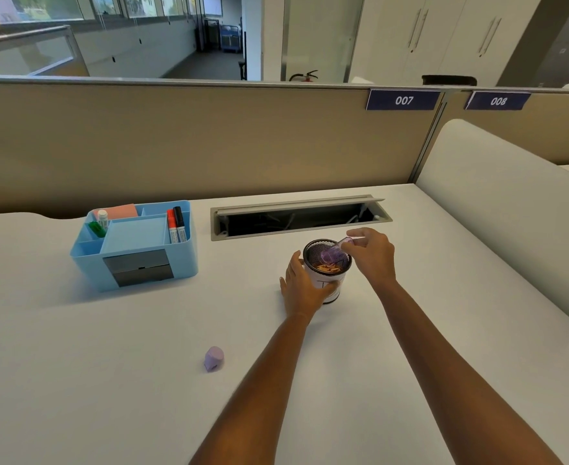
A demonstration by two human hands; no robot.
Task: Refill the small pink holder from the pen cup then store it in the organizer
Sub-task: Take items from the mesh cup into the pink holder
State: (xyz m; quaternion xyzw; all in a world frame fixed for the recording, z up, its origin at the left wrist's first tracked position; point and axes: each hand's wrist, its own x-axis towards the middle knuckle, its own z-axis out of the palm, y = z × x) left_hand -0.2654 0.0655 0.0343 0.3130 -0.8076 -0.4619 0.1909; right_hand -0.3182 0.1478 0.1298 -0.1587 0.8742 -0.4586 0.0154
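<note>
The pen cup (333, 283), black mesh above and white below, stands at mid-table with small tan pieces inside. My left hand (304, 288) wraps its left and front side. My right hand (373, 255) pinches the small pink see-through holder (334, 254) and tilts it mouth-down inside the cup's rim. A small lilac cap (214, 358) lies apart on the table, nearer to me on the left. The light blue organizer (135, 245) sits at the left rear, with markers, a green item, a white bottle and pink notes in its compartments.
An open cable hatch (301, 217) is sunk into the desk just behind the cup. A beige partition (209, 142) walls the back edge, and a white divider (498, 209) rises on the right.
</note>
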